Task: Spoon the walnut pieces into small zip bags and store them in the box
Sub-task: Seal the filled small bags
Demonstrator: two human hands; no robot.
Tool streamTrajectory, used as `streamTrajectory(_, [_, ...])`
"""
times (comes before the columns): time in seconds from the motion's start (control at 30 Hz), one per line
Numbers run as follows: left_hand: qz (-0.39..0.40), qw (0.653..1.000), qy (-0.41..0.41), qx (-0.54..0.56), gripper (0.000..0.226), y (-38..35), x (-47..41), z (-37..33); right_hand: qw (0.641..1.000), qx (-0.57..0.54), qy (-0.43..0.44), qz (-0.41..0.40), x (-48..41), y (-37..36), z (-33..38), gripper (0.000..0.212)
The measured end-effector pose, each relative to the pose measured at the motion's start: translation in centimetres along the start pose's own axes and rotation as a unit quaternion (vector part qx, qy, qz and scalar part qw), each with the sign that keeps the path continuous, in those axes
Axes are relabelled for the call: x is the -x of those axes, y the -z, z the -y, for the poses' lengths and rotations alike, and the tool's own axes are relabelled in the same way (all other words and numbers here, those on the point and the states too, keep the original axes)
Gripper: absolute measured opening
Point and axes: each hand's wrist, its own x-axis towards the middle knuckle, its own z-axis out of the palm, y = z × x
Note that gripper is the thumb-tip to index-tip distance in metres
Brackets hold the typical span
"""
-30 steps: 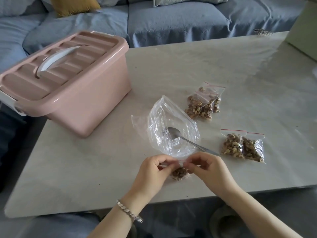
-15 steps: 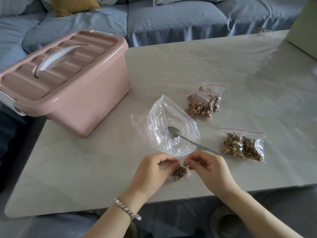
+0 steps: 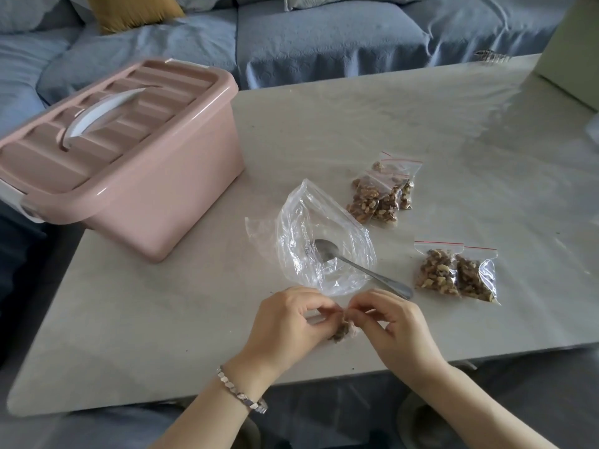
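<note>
Near the table's front edge, my left hand (image 3: 288,322) and my right hand (image 3: 392,325) pinch the top of a small zip bag of walnut pieces (image 3: 341,333) between their fingertips. The bag is mostly hidden by my fingers. Just beyond it lies a large clear plastic bag (image 3: 311,234) with a metal spoon (image 3: 359,267) resting in its mouth. A pile of filled zip bags (image 3: 381,196) lies further back on the right, and two filled zip bags (image 3: 453,273) lie to the right of my hands. The pink box (image 3: 136,176) stands at the left with its lid closed.
The grey table (image 3: 453,124) stretches back to a blue sofa (image 3: 324,37) with a yellow cushion (image 3: 129,11). A pale green object (image 3: 573,53) stands at the table's far right corner. A small dark item (image 3: 489,55) lies at the back edge.
My fingertips have closed in together along the top of the small zip bag. The view has shifted slightly; nothing else on the table has moved.
</note>
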Motion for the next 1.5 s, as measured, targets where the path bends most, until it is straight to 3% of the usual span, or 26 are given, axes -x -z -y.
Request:
streamTrajectory(0.3, [-0.035, 0.999, -0.005, -0.013, 0.012, 1.4, 0.6, 1.8, 0.999, -0.004, -0.018, -0.047, -0.2, -0.5, 0.2, 0.003])
streamTrajectory(0.4, [-0.04, 0.999, 0.006, -0.009, 0.01, 1.7, 0.8, 2.0, 0.998, -0.006, -0.036, -0.049, -0.2, -0.5, 0.2, 0.015])
streamTrajectory(0.57, [-0.05, 0.998, 0.026, 0.001, 0.011, 2.4, 1.0, 1.9, 0.997, -0.011, -0.05, -0.051, -0.4, -0.5, 0.4, 0.006])
streamTrajectory(0.77, [-0.076, 0.995, 0.064, -0.001, 0.017, 3.4, 1.2, 1.7, 0.998, -0.009, -0.058, -0.025, -0.8, -0.2, 1.0, 0.031])
streamTrajectory(1.0, [-0.055, 0.997, 0.016, -0.047, 0.028, 3.5, 0.0, -0.1, 0.989, 0.091, -0.046, 0.108, -2.0, 2.1, 3.0, 0.013])
streamTrajectory(1.1, [-0.055, 0.997, 0.013, -0.053, 0.026, 3.0, -0.8, -1.1, 0.984, 0.151, -0.004, 0.094, -2.7, 3.7, 3.4, 0.009])
streamTrajectory(1.2, [-0.066, 0.996, 0.026, -0.046, 0.02, 2.8, -1.4, -1.7, 0.992, 0.083, -0.087, -0.018, -4.3, 6.4, 2.8, 0.011])
streamTrajectory(1.27, [-0.06, 0.997, 0.039, -0.03, 0.004, 2.7, -1.6, -1.9, 0.98, -0.033, -0.171, -0.099, -5.8, 8.6, 2.2, 0.016])
streamTrajectory(1.33, [-0.053, 0.997, 0.048, -0.041, 0.006, 2.7, -1.5, -1.9, 0.967, -0.062, -0.212, -0.129, -7.0, 10.0, 1.3, 0.02])
streamTrajectory(1.4, [-0.046, 0.996, 0.067, -0.047, 0.008, 2.6, -1.4, -1.7, 0.96, -0.03, -0.251, -0.119, -7.6, 10.4, -0.1, 0.018])
streamTrajectory(1.5, [-0.027, 0.994, 0.096, -0.053, 0.01, 2.5, -0.9, -1.1, 0.93, 0.198, -0.3, -0.072, -7.9, 10.4, -2.0, 0.012])
